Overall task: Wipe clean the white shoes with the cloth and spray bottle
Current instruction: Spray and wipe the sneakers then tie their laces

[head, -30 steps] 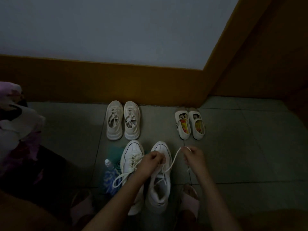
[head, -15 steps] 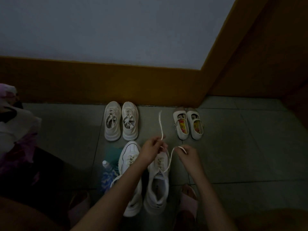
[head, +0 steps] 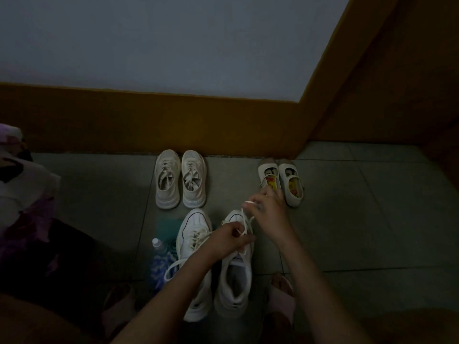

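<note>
Landmark: the right white sneaker (head: 234, 269), nearest pair, standing on the floor tiles (head: 347, 232) with toe toward the baseboard (head: 149, 120).
Long axis: heel near the person, toe away; the lace row follows this same line.
Left hand (head: 228, 238): over the middle of the sneaker, fingers pinched on the shoelace (head: 246, 223) at the eyelets.
Right hand (head: 268, 207): above and beyond the toe, a little to the right side; fingertips pressed together on the free white end of the lace.
Deciding relation: the lace runs from the eyelets up and toward the toe, so a pull along this axis seems the easiest.
Left white sneaker (head: 195, 249): touching the landmark on its left, lace loose.
Spray bottle (head: 159, 259): left of this pair, untouched.
Cloth (head: 171, 234): teal, partly under the bottle, I think.
Stage: probably laces come out first; wiping is not yet begun.
</note>
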### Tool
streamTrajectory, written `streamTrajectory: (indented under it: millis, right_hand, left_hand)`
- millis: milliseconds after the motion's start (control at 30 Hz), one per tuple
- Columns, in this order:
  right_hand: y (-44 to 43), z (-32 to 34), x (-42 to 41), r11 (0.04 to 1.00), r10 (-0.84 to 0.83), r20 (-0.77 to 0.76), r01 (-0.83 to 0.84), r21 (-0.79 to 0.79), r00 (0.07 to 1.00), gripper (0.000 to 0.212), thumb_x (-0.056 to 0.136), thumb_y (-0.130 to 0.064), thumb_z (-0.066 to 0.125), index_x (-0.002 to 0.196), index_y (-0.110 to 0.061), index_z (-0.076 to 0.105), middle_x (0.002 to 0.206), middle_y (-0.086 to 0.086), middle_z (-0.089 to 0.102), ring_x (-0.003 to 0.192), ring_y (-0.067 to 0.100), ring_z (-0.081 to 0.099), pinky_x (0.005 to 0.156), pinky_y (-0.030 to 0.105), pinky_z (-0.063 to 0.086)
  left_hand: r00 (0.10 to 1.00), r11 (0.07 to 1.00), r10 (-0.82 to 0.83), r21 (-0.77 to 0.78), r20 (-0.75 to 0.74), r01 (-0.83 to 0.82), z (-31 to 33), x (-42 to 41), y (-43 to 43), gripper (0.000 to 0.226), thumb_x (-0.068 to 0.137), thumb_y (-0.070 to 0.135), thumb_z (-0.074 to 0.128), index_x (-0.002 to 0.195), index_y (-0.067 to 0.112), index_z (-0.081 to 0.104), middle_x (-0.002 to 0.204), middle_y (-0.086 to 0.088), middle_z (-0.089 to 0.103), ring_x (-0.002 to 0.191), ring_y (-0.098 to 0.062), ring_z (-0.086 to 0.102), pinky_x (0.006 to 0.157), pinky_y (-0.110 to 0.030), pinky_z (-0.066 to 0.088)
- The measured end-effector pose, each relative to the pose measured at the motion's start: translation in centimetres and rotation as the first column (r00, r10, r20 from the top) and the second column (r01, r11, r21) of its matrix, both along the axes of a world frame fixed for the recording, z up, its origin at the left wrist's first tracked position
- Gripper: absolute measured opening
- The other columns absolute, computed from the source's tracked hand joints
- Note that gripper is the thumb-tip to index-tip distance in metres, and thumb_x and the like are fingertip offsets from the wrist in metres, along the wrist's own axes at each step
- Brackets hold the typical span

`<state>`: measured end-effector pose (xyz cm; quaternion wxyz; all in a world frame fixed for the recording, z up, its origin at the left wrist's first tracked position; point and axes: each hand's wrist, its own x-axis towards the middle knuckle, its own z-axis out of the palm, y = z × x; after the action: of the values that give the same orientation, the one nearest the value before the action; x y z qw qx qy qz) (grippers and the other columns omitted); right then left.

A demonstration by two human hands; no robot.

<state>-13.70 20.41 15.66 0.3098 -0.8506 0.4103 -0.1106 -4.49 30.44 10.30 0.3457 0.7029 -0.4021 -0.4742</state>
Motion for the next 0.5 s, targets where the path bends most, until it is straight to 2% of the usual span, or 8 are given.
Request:
streamTrajectory:
  millis: [100, 200, 300, 367, 433, 500]
  right_hand:
    - [-0.1, 0.3, 0.3, 0.999, -0.018, 0.004, 0.019, -0.048, 1.000, 0.018, 0.086, -0.031, 0.063, 0.097, -0.018, 0.066, 0.096, -0.003, 0.053, 0.099, 0.013, 0.043, 0.089, 0.037, 0.040]
    - [0.4, 0.0, -0.1, 0.980, -0.187, 0.176, 0.170, 0.108, 0.966, 0.021, 0.085, -0.019, 0.066, 0.102, -0.023, 0.056, 0.072, -0.009, 0.048, 0.068, 0.008, 0.047, 0.067, 0.033, 0.045]
    - [1.3, -1.6, -1.2, 0.933, -0.337, 0.236, 0.289, 0.216, 0.911, 0.015, 0.086, -0.011, 0.062, 0.095, -0.019, 0.053, 0.081, -0.003, 0.059, 0.075, 0.010, 0.057, 0.068, 0.026, 0.049]
    - [1.8, -2.7, -1.6, 0.923, -0.284, 0.196, 0.212, 0.323, 0.939, 0.004, 0.088, -0.013, 0.060, 0.088, -0.016, 0.059, 0.080, -0.003, 0.063, 0.077, 0.009, 0.060, 0.069, 0.023, 0.047]
    - [2.2, -3.8, -1.7, 0.885, -0.225, 0.175, 0.126, 0.449, 0.958, 0.010, 0.093, -0.015, 0.054, 0.088, -0.014, 0.063, 0.082, 0.000, 0.066, 0.079, 0.011, 0.062, 0.070, 0.020, 0.045]
    - [2.5, -4.4, -1.8, 0.854, -0.215, 0.187, 0.091, 0.513, 0.958, 0.012, 0.095, -0.015, 0.050, 0.093, -0.015, 0.062, 0.091, 0.000, 0.065, 0.084, 0.009, 0.061, 0.069, 0.009, 0.045]
  left_hand:
    - [0.994, 1.000, 0.008, -0.026, 0.106, -0.005, -0.2, -0.1, 0.0, 0.032, 0.091, 0.028, 0.056, 0.062, 0.021, 0.045, 0.056, 0.007, 0.054, 0.051, -0.002, 0.051, 0.062, -0.025, 0.041]
    - [0.999, 0.999, 0.038, -0.026, -0.017, -0.038, -0.1, -0.2, 0.1, 0.033, 0.097, 0.024, 0.045, 0.065, 0.022, 0.053, 0.056, 0.005, 0.055, 0.045, 0.003, 0.051, 0.060, -0.022, 0.042]
    - [0.979, 0.993, 0.110, -0.020, -0.169, -0.115, 0.2, -0.1, 0.3, 0.035, 0.099, 0.022, 0.040, 0.071, 0.017, 0.060, 0.057, -0.001, 0.055, 0.045, -0.003, 0.052, 0.053, -0.016, 0.042]
    - [0.948, 0.985, 0.168, 0.017, -0.270, -0.170, 0.3, 0.0, 0.2, 0.035, 0.099, 0.021, 0.040, 0.071, 0.014, 0.061, 0.057, -0.004, 0.054, 0.043, -0.006, 0.051, 0.050, -0.015, 0.041]
    - [0.915, 0.976, 0.218, 0.076, -0.340, -0.204, 0.3, 0.2, 0.1, 0.036, 0.098, 0.021, 0.042, 0.070, 0.013, 0.062, 0.056, -0.004, 0.054, 0.043, -0.008, 0.050, 0.052, -0.020, 0.041]
    - [0.892, 0.971, 0.237, 0.116, -0.385, -0.208, 0.3, 0.2, 0.2, 0.036, 0.097, 0.023, 0.043, 0.070, 0.013, 0.063, 0.056, -0.003, 0.055, 0.045, -0.009, 0.051, 0.055, -0.022, 0.042]
